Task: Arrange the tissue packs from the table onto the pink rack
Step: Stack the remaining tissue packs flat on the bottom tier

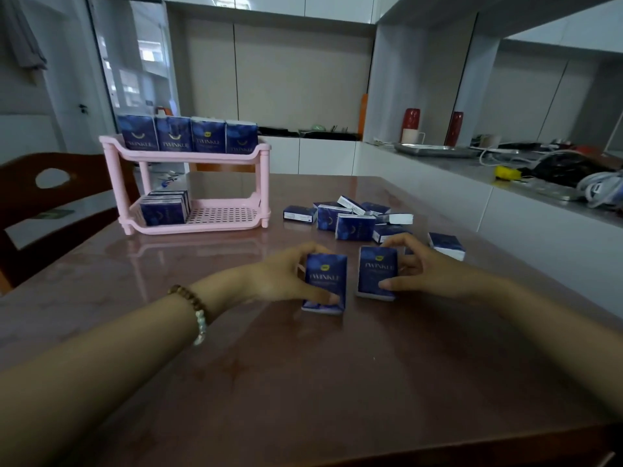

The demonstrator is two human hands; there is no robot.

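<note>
You're partway through. The pink two-tier plastic rack (199,156), ahead and left of your left grip (283,281), carries a top row of four upright packs (188,135) and a short lower stack (165,210). A loose pile (354,224) waits on the glossy brown bench (303,382), just beyond your right grip (424,267). The left grip holds one dark blue rectangular tissue pack (326,281) and the right holds a second pack (377,271). Both stand on end, long axis vertical, printed faces toward you.

Left pack (326,279), in left hand (286,276): "TWINKLE", pale capitals on blue front. Right pack (377,273), in right hand (426,267): same word. Top-shelf packs (188,136) on pink rack (194,157): "TWINKLE" too. Smaller print blurred.
</note>
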